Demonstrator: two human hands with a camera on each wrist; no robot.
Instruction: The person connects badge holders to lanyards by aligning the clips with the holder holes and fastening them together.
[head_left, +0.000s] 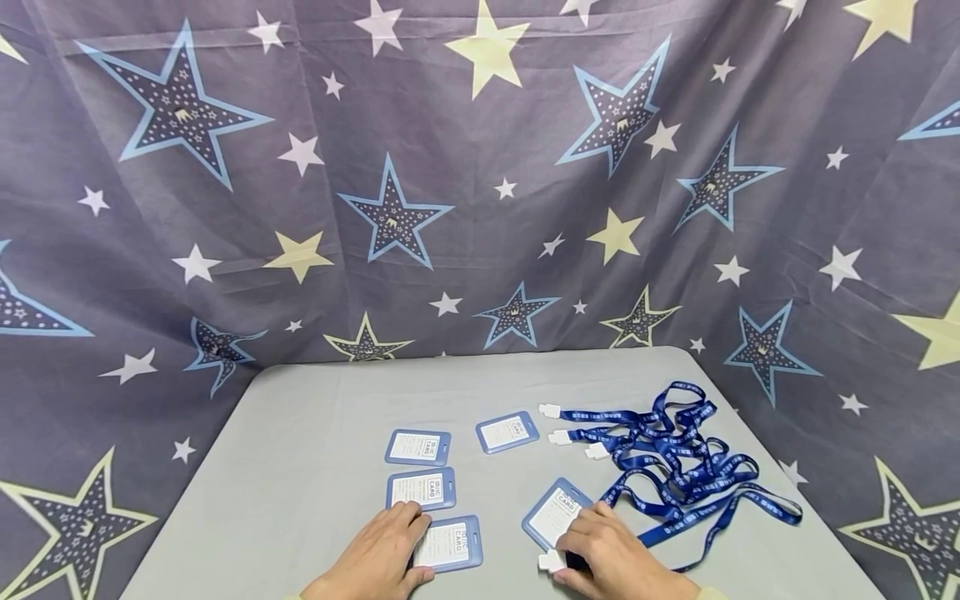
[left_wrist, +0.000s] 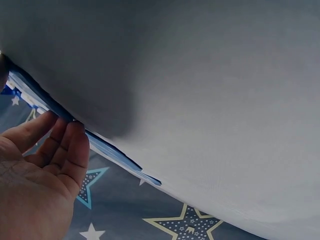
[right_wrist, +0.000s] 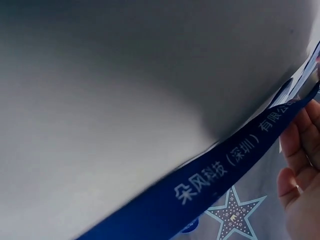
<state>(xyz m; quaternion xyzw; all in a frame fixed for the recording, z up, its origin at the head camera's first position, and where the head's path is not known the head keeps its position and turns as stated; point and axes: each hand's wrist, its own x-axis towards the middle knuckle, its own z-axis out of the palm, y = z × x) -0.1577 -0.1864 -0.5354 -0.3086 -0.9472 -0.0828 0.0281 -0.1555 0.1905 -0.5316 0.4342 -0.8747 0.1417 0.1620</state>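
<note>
Near the front of the table my left hand (head_left: 378, 550) pinches the left end of a blue ID card holder (head_left: 450, 543) between thumb and fingers. The left wrist view shows the fingertips at the edge of this holder (left_wrist: 107, 147). My right hand (head_left: 611, 554) grips a dark blue lanyard just behind its white plastic clip (head_left: 552, 562), which points left. White lettering runs along that lanyard's strap (right_wrist: 220, 170) in the right wrist view. Another card holder (head_left: 553, 514) lies tilted right beside the right fingers, its lower right part hidden behind them.
Two more card holders lie left of centre, one at the back (head_left: 417, 447) and one nearer (head_left: 421, 488). A further holder (head_left: 507, 432) sits at back centre. Tangled lanyards (head_left: 675, 458) spread over the table's right side, several white clips facing left. A star-patterned curtain (head_left: 450, 167) hangs behind the grey table (head_left: 300, 467).
</note>
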